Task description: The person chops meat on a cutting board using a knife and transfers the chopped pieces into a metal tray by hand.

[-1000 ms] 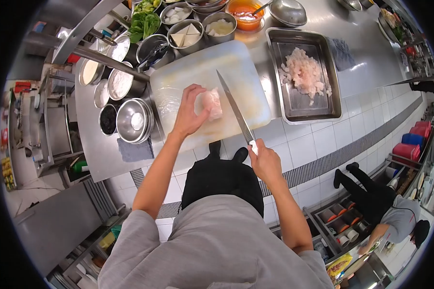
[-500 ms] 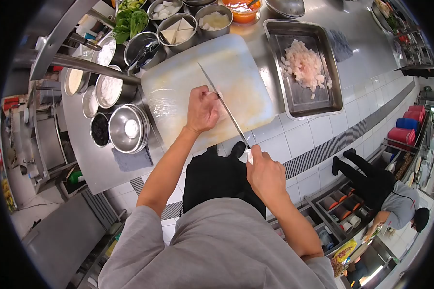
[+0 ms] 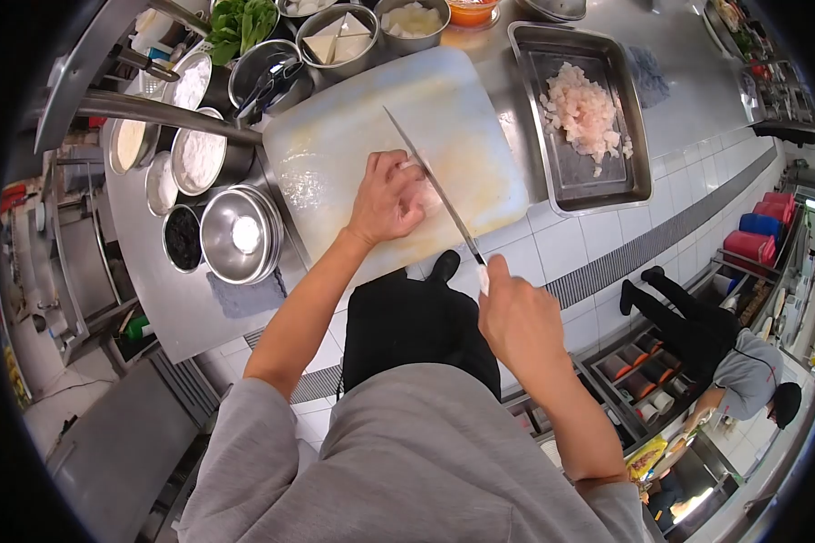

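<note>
My right hand [image 3: 519,312] is wrapped round the white handle of a long kitchen knife [image 3: 433,179]. The blade slants up and left across a white cutting board [image 3: 321,185], its tip towards the far side. My left hand [image 3: 389,199] rests on the board just left of the blade. Its curled fingers hold down a small piece of pale raw meat [image 3: 430,197], mostly hidden by the hand and the blade. To the right, a metal tray [image 3: 643,136] holds a heap of diced pale raw meat [image 3: 581,107].
Metal bowls of white powder [image 3: 199,158] and a stack of steel bowls [image 3: 235,226] stand left of the board. Behind it are a pot with tongs [image 3: 272,77], a bowl of white wedges [image 3: 340,43] and leafy greens [image 3: 243,23]. Another person [image 3: 743,371] stands at the right.
The knife and my right hand have shifted slightly right and down the blade's line. My left hand's fingers have loosened a little, with the thumb more apart. The whole view has shifted slightly.
</note>
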The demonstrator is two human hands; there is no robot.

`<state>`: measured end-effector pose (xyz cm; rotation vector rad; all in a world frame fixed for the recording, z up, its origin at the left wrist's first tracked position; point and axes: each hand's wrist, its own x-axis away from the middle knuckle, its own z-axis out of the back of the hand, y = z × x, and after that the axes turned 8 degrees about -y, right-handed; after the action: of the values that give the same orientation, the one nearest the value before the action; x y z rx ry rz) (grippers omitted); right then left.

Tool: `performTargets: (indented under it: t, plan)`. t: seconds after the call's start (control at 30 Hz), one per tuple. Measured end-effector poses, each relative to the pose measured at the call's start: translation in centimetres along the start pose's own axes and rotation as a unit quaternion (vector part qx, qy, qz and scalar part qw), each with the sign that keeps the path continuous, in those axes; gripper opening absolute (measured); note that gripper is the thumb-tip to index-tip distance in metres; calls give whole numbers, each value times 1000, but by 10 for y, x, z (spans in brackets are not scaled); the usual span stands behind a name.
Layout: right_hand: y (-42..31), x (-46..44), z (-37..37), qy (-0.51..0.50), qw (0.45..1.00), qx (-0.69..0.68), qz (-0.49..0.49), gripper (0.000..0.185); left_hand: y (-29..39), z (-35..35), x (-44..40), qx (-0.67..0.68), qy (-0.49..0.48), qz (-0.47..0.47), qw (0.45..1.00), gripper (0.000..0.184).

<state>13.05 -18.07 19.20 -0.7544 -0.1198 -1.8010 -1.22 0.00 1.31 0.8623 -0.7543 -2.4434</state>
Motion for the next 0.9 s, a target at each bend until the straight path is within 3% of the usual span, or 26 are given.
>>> performTargets:
  t: [0.33, 0.43, 0.57, 0.67, 0.83, 0.9]
  plan:
    - [-3, 15, 21, -77, 997, 11, -27, 19, -3, 0, 9, 10, 18, 20, 1000, 46]
    - [-1, -21, -1, -30, 999, -18, 13, 27, -2, -1, 10, 26, 19, 18, 999, 47]
    - [0, -19, 6, -32, 999, -23, 14, 23, -2, 0, 13, 35, 20, 19, 999, 46]
    - [-3, -7, 11, -98, 995, 11, -29, 20, 1, 0, 12, 24, 34, 21, 999, 43]
    - [-2, -59, -14, -14, 999, -4, 30, 21, 1, -3, 13, 37, 54, 18, 998, 45]
    - [-1, -51, -13, -23, 999, 11, 24, 21, 2, -4, 14, 46, 61, 24, 997, 45]
